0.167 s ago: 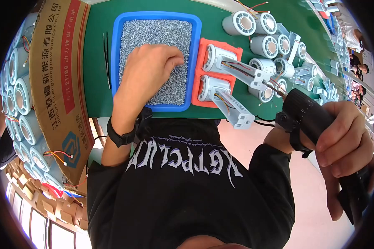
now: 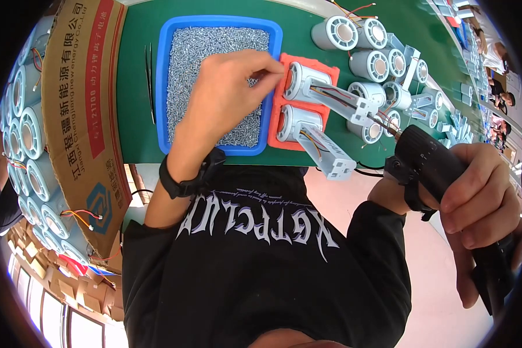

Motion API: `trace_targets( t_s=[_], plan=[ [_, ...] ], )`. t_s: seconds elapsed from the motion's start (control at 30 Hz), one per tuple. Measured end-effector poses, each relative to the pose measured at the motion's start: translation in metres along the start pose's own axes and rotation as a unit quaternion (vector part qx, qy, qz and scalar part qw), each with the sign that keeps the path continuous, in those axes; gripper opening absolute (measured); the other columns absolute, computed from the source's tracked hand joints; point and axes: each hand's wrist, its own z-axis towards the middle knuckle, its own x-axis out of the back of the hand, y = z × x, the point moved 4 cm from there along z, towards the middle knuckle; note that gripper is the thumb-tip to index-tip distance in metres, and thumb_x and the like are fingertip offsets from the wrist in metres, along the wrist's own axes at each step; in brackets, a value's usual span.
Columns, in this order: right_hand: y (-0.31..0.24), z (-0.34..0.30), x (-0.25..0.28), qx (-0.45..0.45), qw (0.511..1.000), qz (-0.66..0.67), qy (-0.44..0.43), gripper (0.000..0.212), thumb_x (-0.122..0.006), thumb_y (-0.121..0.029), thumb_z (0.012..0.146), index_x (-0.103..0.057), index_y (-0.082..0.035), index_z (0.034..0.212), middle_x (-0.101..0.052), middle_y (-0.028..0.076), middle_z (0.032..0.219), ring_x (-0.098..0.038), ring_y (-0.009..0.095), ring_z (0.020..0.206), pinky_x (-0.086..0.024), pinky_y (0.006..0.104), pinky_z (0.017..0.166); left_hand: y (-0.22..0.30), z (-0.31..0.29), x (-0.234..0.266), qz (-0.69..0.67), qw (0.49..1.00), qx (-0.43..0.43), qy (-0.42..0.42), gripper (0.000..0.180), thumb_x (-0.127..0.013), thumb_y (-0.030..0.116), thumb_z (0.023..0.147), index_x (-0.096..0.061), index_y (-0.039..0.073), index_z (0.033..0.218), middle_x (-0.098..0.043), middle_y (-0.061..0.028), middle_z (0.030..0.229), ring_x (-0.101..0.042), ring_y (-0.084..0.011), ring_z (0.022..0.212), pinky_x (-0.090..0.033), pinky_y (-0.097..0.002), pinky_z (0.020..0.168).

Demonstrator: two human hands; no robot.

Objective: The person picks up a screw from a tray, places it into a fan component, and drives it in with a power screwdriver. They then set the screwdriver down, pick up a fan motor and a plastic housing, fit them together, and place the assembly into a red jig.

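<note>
My left hand (image 2: 232,87) is above the right side of a blue tray (image 2: 161,87) full of small silver screws (image 2: 214,43). Thumb and forefinger are pinched together beside an orange-red holder (image 2: 282,95); whatever sits between them is too small to make out. Two pale grey motors lie in this holder, the upper motor (image 2: 310,81) and the lower motor (image 2: 303,122), each with a bracket and wires stretching to the right. Wrapped around a black electric screwdriver (image 2: 426,153) is my right hand (image 2: 481,194). Its bit reaches the end of the upper motor's bracket (image 2: 359,109).
Black tweezers (image 2: 151,84) lie left of the tray on the green table (image 2: 136,35). Several similar motors (image 2: 368,64) stand at the right. A cardboard box wall (image 2: 87,116) and many stacked motors (image 2: 35,136) take up the left side. People sit far off at the right.
My left hand has moved right, from over the screws to the tray's right edge near the holder, fingertips now pinched. The right hand and screwdriver have hardly moved.
</note>
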Motion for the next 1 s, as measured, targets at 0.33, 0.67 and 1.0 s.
trace_targets(
  t_s=[0.33,0.67,1.0],
  plan=[
    [0.011,0.01,0.005,0.011,0.996,0.002,-0.087,0.043,-0.08,-0.041,0.075,-0.055,-0.007,0.07,-0.059,0.002,0.065,-0.062,0.014,0.057,-0.053,0.0232,0.06,0.015,0.008,-0.038,-0.164,0.985,-0.055,-0.017,0.016,-0.067,-0.006,0.074,-0.062,0.002,0.087,-0.063,-0.007,0.082,-0.06,-0.0213,0.075,-0.049,-0.03,0.068],
    [0.016,-0.003,0.018,0.028,0.999,0.017,0.03,0.05,-0.082,-0.052,0.067,-0.06,-0.008,0.074,-0.059,-0.001,0.073,-0.06,0.013,0.057,-0.049,0.0215,0.06,0.015,0.001,-0.041,-0.113,0.99,-0.079,0.032,0.018,-0.064,-0.005,0.076,-0.062,0.005,0.09,-0.064,-0.008,0.082,-0.062,-0.0266,0.077,-0.05,-0.0356,0.066],
    [-0.019,-0.003,0.014,0.223,0.942,0.147,0.205,0.052,-0.065,-0.044,0.087,-0.05,-0.012,0.124,-0.052,0.001,0.073,-0.054,0.013,0.052,-0.056,0.0311,0.052,0.013,-0.009,-0.035,-0.296,0.954,-0.026,0.024,0.013,-0.064,-0.009,0.079,-0.066,-0.002,0.091,-0.066,-0.0098,0.09,-0.062,-0.018,0.083,-0.05,-0.0293,0.073]
  ],
)
